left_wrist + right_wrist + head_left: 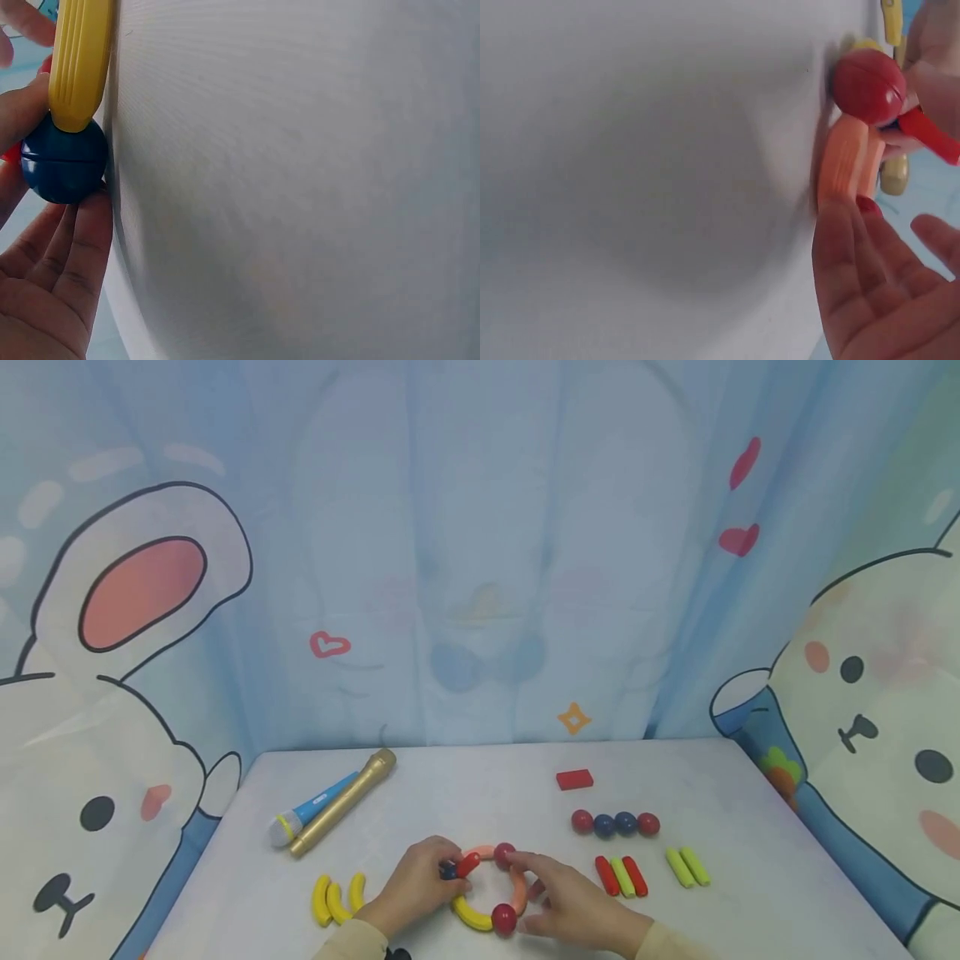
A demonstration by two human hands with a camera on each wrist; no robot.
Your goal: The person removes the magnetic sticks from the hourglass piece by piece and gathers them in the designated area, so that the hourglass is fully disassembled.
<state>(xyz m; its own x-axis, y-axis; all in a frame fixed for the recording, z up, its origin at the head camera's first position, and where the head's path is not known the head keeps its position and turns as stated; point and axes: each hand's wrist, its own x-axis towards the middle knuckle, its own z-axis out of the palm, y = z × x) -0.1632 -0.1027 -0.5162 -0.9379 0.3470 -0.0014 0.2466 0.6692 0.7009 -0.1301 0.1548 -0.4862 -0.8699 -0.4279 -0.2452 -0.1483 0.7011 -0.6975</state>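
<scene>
A ring of curved sticks and balls lies on the table, with a yellow curved stick [472,916], orange curved sticks [519,892] and two red balls [504,919]. At the ring's left side my left hand [423,877] pinches a blue ball [65,161] between thumb and fingers. A short red stick [468,866] juts up from beside that ball. The yellow stick's end meets the blue ball in the left wrist view. On the ring's right my right hand [576,906] has its fingers extended, fingertips by the orange stick and the far red ball [505,856].
Yellow curved sticks [337,902] lie at left, below a gold tube [343,803] and a blue microphone-like toy [315,807]. Rightward are a row of red and blue balls [626,823], red and green sticks [622,877], green sticks [687,867] and a red block [574,780].
</scene>
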